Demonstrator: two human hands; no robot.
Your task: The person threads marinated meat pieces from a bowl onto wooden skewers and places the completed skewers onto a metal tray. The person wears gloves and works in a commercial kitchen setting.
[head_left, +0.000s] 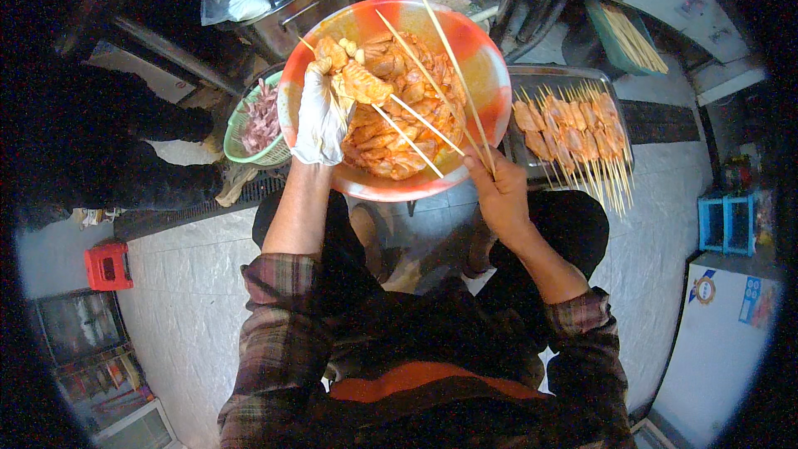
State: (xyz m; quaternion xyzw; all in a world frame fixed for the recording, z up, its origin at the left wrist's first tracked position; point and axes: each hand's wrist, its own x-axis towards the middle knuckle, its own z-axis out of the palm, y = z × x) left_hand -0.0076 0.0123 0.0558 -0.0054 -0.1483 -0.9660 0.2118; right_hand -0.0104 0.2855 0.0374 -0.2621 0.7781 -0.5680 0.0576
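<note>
My left hand, in a white glove, grips marinated chicken wing pieces over the left part of a red-and-white basin. Two skewers run through or beside these pieces, their bare lengths slanting down to the right. My bare right hand is closed at the basin's lower right rim around several bamboo skewers; two of them point up across the basin. The tip of one skewer from the meat reaches my right fingers. More marinated wing pieces fill the basin beneath my hands.
Right of the basin, a metal tray holds several rows of skewered meat. Beyond it stands a green container of bamboo sticks. A green basket of pale pink meat touches the basin's left. Behind are a metal pot and a plastic bag.
</note>
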